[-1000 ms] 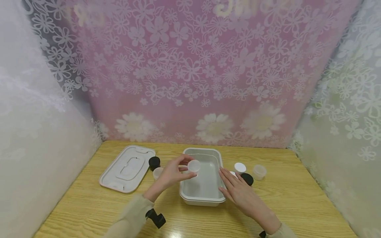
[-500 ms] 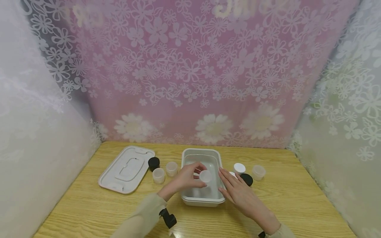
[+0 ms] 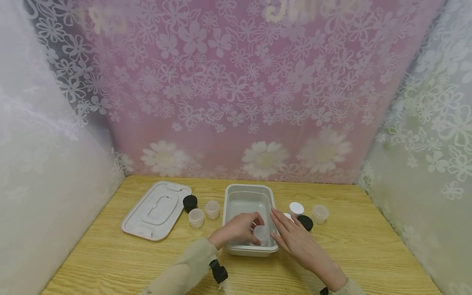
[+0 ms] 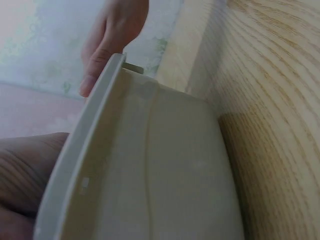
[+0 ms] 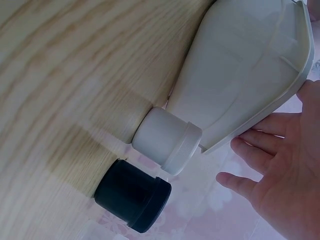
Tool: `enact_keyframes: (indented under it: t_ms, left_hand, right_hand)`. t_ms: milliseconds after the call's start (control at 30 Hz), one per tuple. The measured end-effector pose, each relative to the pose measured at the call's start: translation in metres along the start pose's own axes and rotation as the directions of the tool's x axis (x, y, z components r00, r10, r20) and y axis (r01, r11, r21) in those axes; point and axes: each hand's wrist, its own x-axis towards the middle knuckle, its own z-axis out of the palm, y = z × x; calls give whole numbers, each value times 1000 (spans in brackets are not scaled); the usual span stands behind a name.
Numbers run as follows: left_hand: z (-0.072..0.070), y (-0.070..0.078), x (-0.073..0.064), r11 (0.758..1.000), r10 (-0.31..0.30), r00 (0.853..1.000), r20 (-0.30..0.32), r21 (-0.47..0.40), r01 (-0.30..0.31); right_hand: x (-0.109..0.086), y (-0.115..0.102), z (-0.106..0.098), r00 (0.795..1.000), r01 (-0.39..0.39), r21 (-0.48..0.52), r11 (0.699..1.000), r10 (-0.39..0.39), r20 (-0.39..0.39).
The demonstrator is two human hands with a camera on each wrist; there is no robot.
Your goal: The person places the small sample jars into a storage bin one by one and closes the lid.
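Note:
In the head view my left hand (image 3: 243,228) reaches into a light grey plastic tub (image 3: 249,187). Its thumb and fingers hold a small translucent jar (image 3: 261,233) inside the tub, near the front right corner. My right hand (image 3: 295,239) lies with straight fingers against the tub's right rim, as the right wrist view also shows. Beyond those fingers stand a white jar (image 5: 167,140) and a black jar (image 5: 132,195), close to the tub's outer wall. In the left wrist view the tub's side (image 4: 175,165) hides the held jar.
Left of the tub lie a white lid (image 3: 156,211), a black jar (image 3: 190,203) and two translucent jars (image 3: 196,218). On the right stand another white jar (image 3: 296,209) and a translucent jar (image 3: 320,214). Flowered curtains hang behind and at both sides of the wooden table (image 3: 110,250).
My left hand has carried the translucent jar rightward, toward the tub's front right corner and down into it. My right hand has stayed at the rim.

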Motion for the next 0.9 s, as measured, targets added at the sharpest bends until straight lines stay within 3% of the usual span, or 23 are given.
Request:
enact_keyframes:
  t_ms: [400, 567, 733, 833, 900]
  left_hand:
    - [4, -6, 2, 999, 48, 993, 106, -27, -45]
    - [4, -7, 4, 998, 59, 992, 110, -6, -59]
    - [1, -8, 5, 997, 68, 998, 17, -22, -67]
    - [-3, -10, 4, 990, 84, 993, -79, -107, -92]
    - [-5, -11, 4, 971, 94, 987, -128, -207, -119]
  right_hand:
    - [0, 1, 1, 1000, 4, 4, 1000, -4, -4]
    - [0, 2, 1, 1000, 1, 8, 1000, -1, -2]
    - [0, 1, 1, 1000, 3, 17, 1000, -3, -9]
    - [0, 1, 2, 1000, 9, 15, 1000, -9, -20]
    - [-1, 1, 2, 1000, 14, 5, 1000, -14, -28]
